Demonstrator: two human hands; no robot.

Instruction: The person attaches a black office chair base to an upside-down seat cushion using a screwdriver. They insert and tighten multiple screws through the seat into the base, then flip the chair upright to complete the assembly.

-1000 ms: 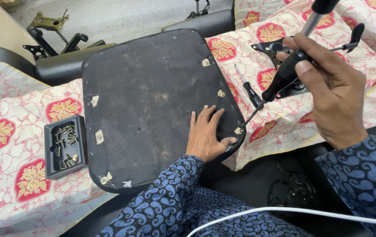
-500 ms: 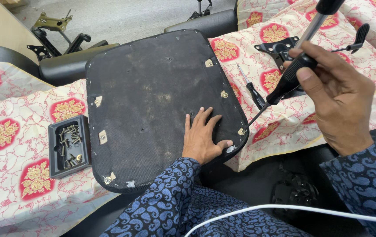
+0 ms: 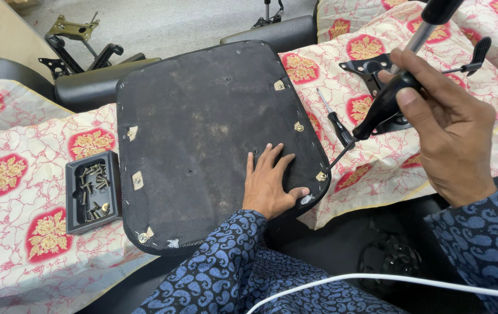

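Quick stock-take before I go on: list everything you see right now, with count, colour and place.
seat base: one, black, upside down, centre, on the cloth
brackets: about seven, brass-coloured, along the seat base edges
cloth: one, cream with red and gold medallions, under everything
tray: one, black, left of the seat base, holding screws
spare screwdriver: one, black handle, lying right of the seat base
mechanism plate: one, black, upper right
cable: one, white, bottom
left hand: flat on the seat base, near its right corner
right hand: gripping a black screwdriver, tip at the corner bracket
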